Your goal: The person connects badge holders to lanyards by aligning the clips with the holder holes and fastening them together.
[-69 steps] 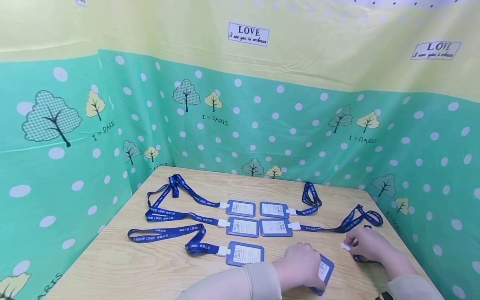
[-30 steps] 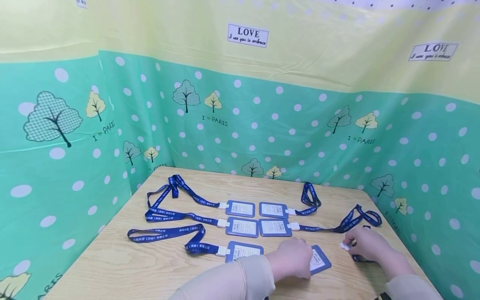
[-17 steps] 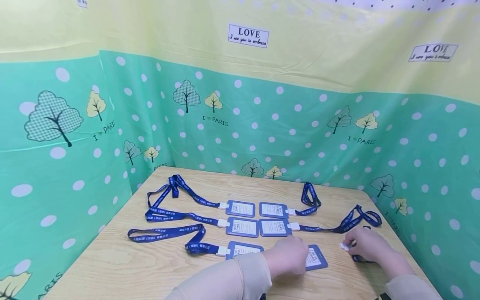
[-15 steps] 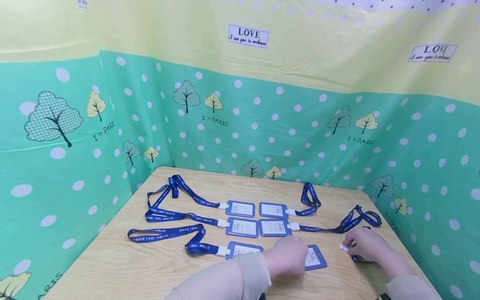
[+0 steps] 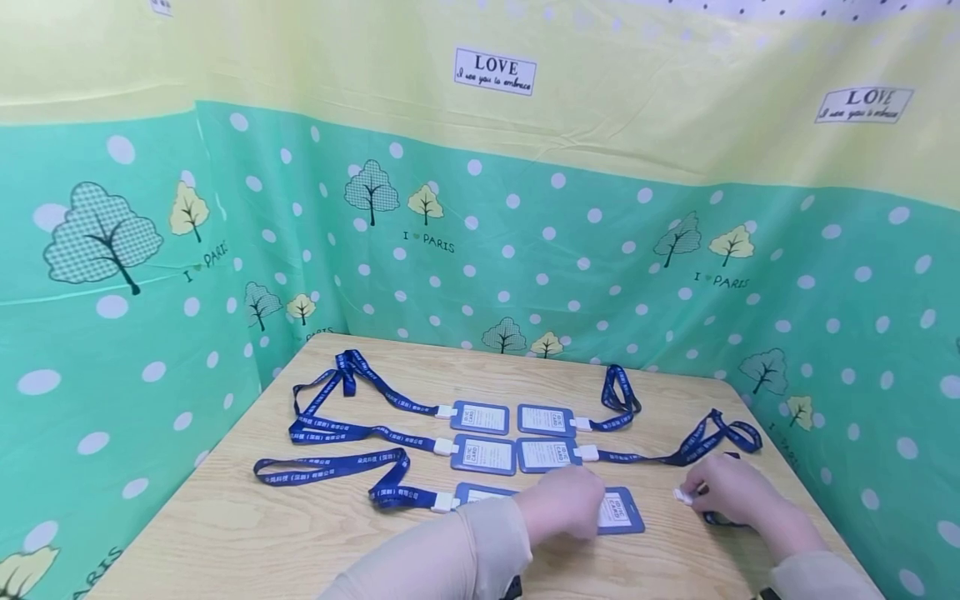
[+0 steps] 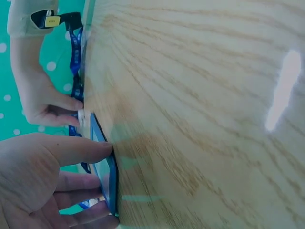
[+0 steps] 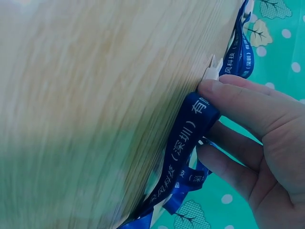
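Note:
My left hand (image 5: 566,502) grips a blue-framed ID card holder (image 5: 622,510) at the front right of the table, covering its left end. In the left wrist view the thumb lies along the near edge of the holder (image 6: 112,179), with the fingers at its other side. My right hand (image 5: 729,490), further right, pinches the white clip (image 7: 211,74) of a navy lanyard (image 7: 181,138) between thumb and fingers. The strap hangs down from the clip, its white lettering showing. A gap of bare wood separates the clip from the card holder.
Several finished-looking ID card holders with lanyards lie in two columns, such as a left one (image 5: 483,455) and a right one (image 5: 547,420). Left straps (image 5: 330,471) spread leftward; a right strap (image 5: 697,446) curls near the right hand. Patterned curtains (image 5: 525,250) surround the wooden table (image 5: 247,533).
My left hand has slid the card holder leftward and turned it from a steep slant to nearly in line with the rows. The right hand stays almost still with the clip.

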Motion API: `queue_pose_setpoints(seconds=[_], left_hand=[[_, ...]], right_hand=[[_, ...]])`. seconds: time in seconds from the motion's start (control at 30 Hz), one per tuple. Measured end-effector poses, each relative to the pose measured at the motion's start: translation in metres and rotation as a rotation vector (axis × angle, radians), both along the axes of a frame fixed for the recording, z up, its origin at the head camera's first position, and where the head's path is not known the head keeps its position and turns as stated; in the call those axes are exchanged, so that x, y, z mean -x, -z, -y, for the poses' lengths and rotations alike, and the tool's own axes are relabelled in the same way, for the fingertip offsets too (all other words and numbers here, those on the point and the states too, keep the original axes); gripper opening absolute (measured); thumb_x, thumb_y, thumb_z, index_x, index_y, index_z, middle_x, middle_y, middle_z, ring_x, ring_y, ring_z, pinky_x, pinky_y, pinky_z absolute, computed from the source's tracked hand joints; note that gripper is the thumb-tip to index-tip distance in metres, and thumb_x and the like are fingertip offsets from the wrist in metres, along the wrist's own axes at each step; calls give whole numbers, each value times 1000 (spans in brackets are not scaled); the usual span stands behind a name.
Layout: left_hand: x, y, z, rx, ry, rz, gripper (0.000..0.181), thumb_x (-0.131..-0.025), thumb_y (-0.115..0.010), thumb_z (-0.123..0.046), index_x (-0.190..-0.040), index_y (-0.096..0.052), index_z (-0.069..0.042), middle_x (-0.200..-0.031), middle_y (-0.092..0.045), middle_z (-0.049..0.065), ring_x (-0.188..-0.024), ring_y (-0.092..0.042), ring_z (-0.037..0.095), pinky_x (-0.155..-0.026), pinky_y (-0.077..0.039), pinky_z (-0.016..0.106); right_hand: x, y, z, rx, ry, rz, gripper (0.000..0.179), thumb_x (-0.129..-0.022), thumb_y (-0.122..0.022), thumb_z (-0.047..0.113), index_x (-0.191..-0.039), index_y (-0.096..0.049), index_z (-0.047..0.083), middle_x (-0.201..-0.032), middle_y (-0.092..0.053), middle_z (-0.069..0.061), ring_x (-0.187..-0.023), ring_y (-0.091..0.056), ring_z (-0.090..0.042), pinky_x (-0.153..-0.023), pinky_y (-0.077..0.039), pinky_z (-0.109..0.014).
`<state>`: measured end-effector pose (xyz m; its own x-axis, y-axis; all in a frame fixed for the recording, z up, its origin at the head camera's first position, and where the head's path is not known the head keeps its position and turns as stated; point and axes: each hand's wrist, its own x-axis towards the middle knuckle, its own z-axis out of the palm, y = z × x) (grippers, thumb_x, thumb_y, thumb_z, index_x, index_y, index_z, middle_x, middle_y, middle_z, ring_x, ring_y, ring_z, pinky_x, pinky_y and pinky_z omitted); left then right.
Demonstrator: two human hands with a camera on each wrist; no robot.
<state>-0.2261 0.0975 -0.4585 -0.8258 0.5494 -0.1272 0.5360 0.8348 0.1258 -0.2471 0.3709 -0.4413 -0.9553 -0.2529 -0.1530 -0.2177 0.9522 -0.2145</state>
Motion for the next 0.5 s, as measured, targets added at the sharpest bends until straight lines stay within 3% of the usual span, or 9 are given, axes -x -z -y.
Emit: queue_pose_setpoints(seconds=[0.3,0.5], left_hand=[[0,-10,11,7,16,-2,25,-73,-84,-20,-96,-73,-17,-87,-63,-6,-71,-52,10,-61,-47,22],[3,-11,17,-5,14,16,25,-74,-84,-20,-96,-74,-16,-87,-64,-5,-70,-52,10,-60,-46,22]], right_hand=[[0,2,7,-10,-8,7,16,-78,-87,12,-83,-79,25,-87,-72,7,-80,-65,-13,-78,-58,-46],[2,1,15,-33,-18,20,16,-78,-87,13,-84,-79,26,-87,-72,8,-79,-63,-11,-78,-58,-45]])
